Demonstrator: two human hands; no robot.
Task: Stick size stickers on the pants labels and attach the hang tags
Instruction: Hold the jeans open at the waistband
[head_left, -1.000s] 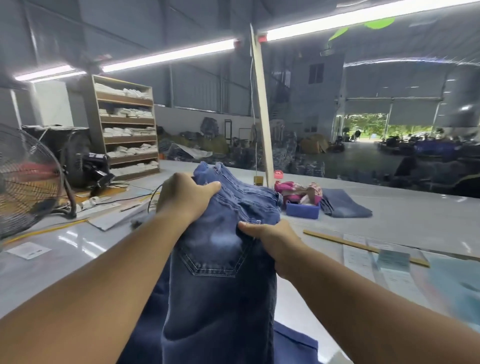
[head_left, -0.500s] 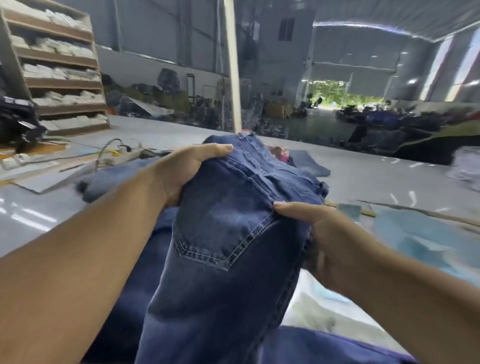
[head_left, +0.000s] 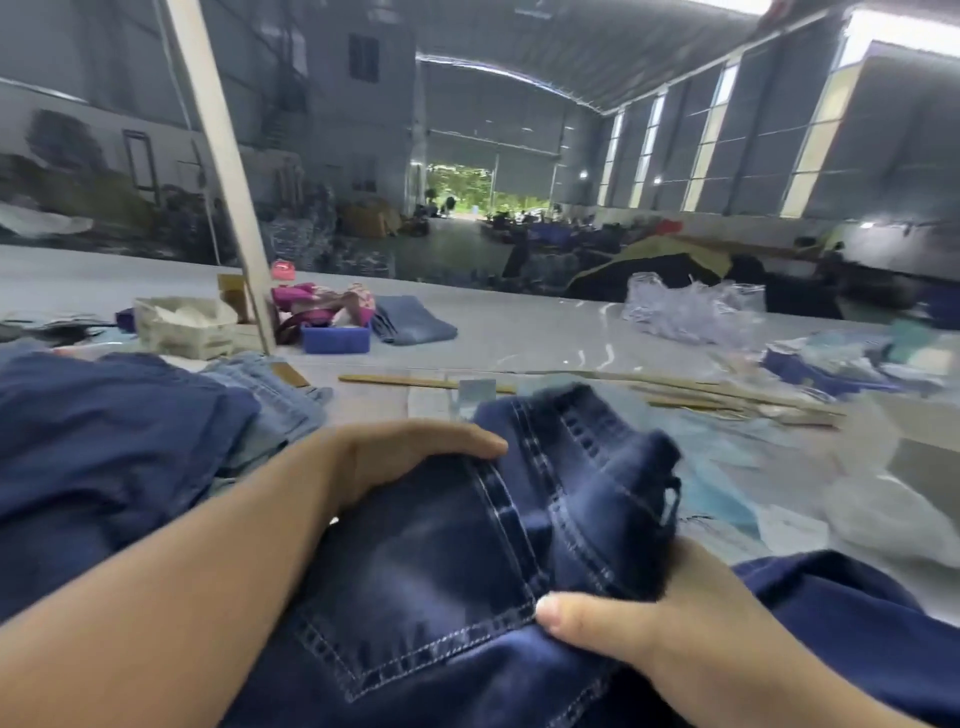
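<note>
A pair of dark blue jeans (head_left: 457, 561) lies bunched in front of me, back pocket up, its waistband toward the far side. My left hand (head_left: 410, 457) grips the denim at the pocket's upper left, fingers wrapped over the fabric. Low on the right, my right hand (head_left: 639, 623) holds the jeans' right edge, thumb pressing on the pocket's corner and fingers hidden under the cloth. No label, size sticker or hang tag shows on these jeans.
More dark blue pants (head_left: 104, 441) and light blue jeans (head_left: 275, 400) are stacked at the left. A white basket (head_left: 182, 327), a blue box (head_left: 336, 339), folded jeans (head_left: 413, 319), wooden sticks (head_left: 426, 383), clear plastic bags (head_left: 691, 312) and blue papers (head_left: 722, 467) lie on the grey table (head_left: 545, 338).
Both hands have brought the jeans down from a raised position toward the table and to the right. The view has swung right, away from the shelves and fan.
</note>
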